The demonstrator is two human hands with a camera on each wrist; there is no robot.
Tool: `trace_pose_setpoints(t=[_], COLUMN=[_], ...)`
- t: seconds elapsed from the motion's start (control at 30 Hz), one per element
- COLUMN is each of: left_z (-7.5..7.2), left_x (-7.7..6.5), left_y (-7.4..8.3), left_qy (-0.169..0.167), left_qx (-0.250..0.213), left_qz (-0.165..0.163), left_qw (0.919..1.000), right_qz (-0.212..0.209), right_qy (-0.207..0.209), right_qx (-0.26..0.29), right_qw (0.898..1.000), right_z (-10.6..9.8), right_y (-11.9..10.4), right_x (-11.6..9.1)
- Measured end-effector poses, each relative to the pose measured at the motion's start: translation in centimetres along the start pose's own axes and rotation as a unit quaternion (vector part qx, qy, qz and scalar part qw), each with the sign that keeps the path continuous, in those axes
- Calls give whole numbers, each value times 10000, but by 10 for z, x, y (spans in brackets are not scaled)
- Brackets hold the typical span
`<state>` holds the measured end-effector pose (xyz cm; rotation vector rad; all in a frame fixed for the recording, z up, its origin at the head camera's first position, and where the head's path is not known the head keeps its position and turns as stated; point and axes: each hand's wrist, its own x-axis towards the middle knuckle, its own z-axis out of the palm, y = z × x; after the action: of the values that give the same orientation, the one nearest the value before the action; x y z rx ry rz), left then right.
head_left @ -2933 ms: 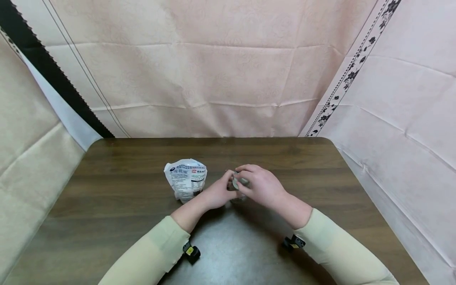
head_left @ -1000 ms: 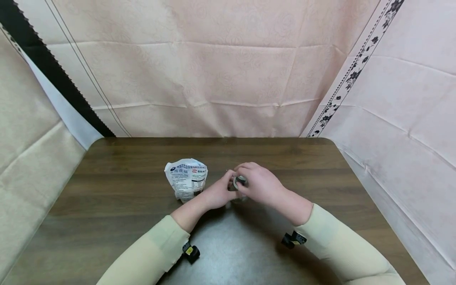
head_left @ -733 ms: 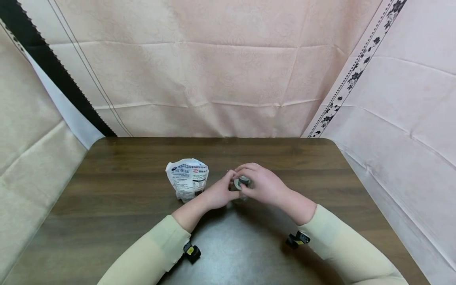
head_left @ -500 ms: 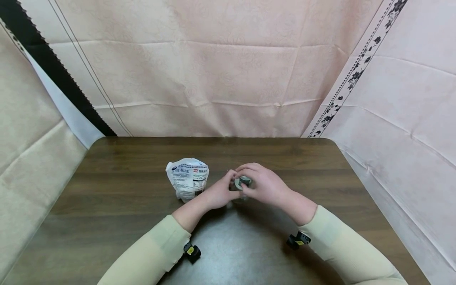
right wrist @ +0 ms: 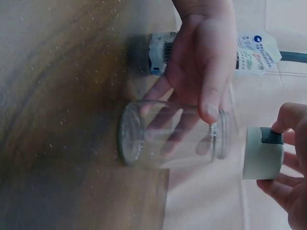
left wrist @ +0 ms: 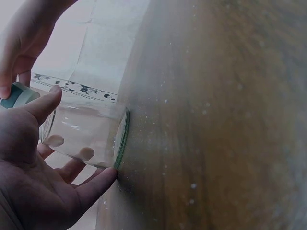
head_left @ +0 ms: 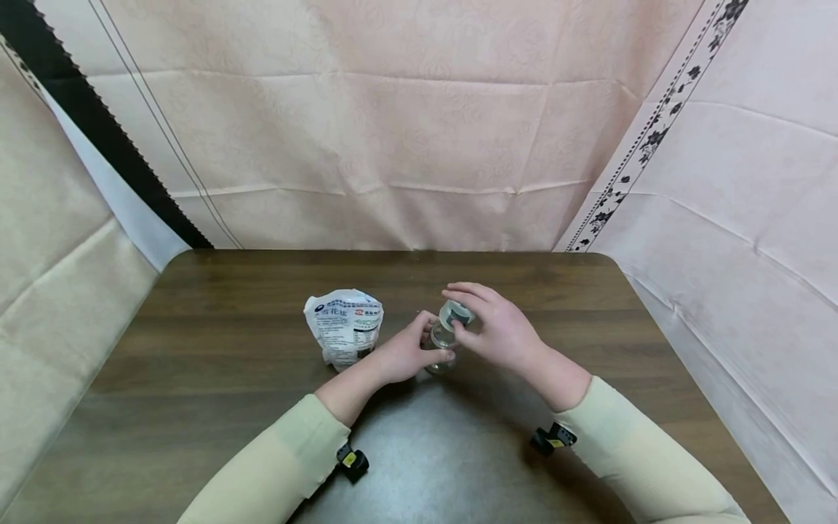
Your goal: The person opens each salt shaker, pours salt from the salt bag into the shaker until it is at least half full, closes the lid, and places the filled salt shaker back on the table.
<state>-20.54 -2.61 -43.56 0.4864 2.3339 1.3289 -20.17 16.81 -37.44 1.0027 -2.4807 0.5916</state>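
Note:
A clear glass jar (right wrist: 165, 136) stands upright on the table, and nothing shows inside it. My left hand (head_left: 404, 355) grips the jar from its left side, thumb near the neck and fingers behind the glass. Above and to the right of the mouth, my right hand (head_left: 500, 331) holds the pale green lid (right wrist: 259, 155) between thumb and fingers. A dark green patch shows on the lid. In the right wrist view, a gap separates the lid from the jar's threaded rim. The left wrist view shows the jar (left wrist: 86, 136) with its base on the wood.
Left of the jar, a white printed bag (head_left: 343, 327) stands on the brown wooden table (head_left: 262, 407). Small white specks dot the wood in the wrist views. Pink and white cloth (head_left: 419, 131) hangs behind and beside the table.
The right hand has lifted the lid up off the jar and slightly to the right, exposing the jar's mouth. The left hand stays on the jar. The bag has not moved.

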Motion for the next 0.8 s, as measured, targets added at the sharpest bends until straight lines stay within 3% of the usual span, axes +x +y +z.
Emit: trace_pose_setpoints(t=[0.3, 0.8], left_z=[1, 4], left_x=[0, 2], left_y=[-1, -4], left_qy=[69, 153], left_qx=[8, -8], left_qz=[-35, 166], left_qw=[10000, 9997], right_qz=[525, 1199], right_qy=[-74, -987], right_qx=[-237, -551], right_qw=[9983, 9863], right_z=[-8, 5], right_y=[12, 39], right_x=[-7, -39])
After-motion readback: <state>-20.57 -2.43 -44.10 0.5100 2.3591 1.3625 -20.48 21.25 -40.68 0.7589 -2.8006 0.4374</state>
